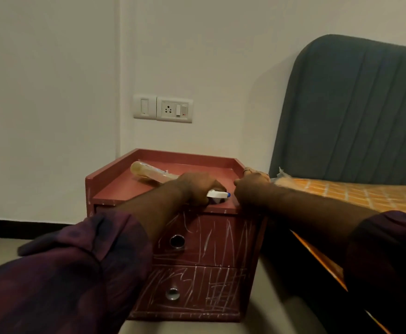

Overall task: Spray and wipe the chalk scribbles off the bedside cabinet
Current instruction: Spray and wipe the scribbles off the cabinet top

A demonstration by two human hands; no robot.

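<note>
We judge this to be the very start: the chalk scribbles (223, 239) cover both drawer fronts of the bedside cabinet (115, 186), white and unsmeared, so nothing looks sprayed or wiped yet. The step in hand is picking up the spray bottle (149, 173), which lies on its side on the cabinet top, its yellowish body pointing toward the back left and its white trigger head (217, 194) near the front edge. The left hand (197, 186) is on the bottle's neck, its fingers (212, 184) curled over and gripping just behind the trigger head. The right hand (252, 189) rests on the front right corner of the cabinet top, just beside the trigger head; we cannot tell whether its fingers are curled or flat, or whether they hold anything, since the back of the hand hides them. We see no cloth. The next move, as we read it, calls for lifting the bottle upright, turning the nozzle down toward the drawer fronts and squeezing the trigger there; the right hand will need something to wipe with.
</note>
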